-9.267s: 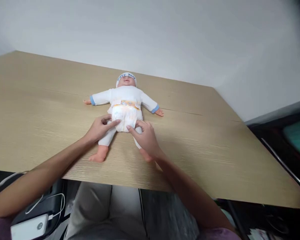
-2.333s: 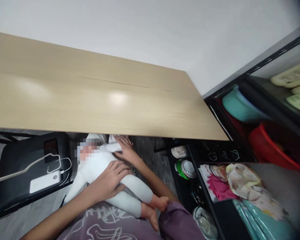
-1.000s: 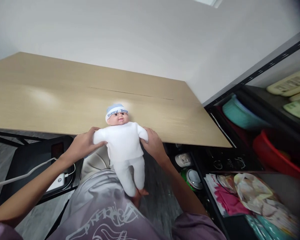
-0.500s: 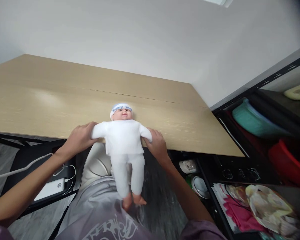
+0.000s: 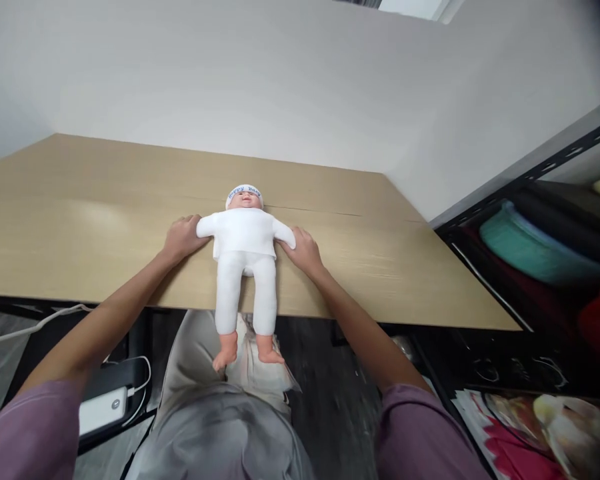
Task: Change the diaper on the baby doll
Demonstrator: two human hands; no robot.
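Around mid-frame, holding the doll (image 5: 245, 233) face-up by both sleeves (image 5: 207, 225), with left hand (image 5: 182, 236) and right hand (image 5: 305, 249) curled closed round them, presumably to keep it level, with feet (image 5: 227, 350) beyond the table (image 5: 405, 273) edge at lower centre.

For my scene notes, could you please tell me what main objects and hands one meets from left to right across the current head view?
White power bank, left hand, baby doll, right hand, teal basin.

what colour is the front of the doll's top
The doll's top is white across the front, seen best in the head view.
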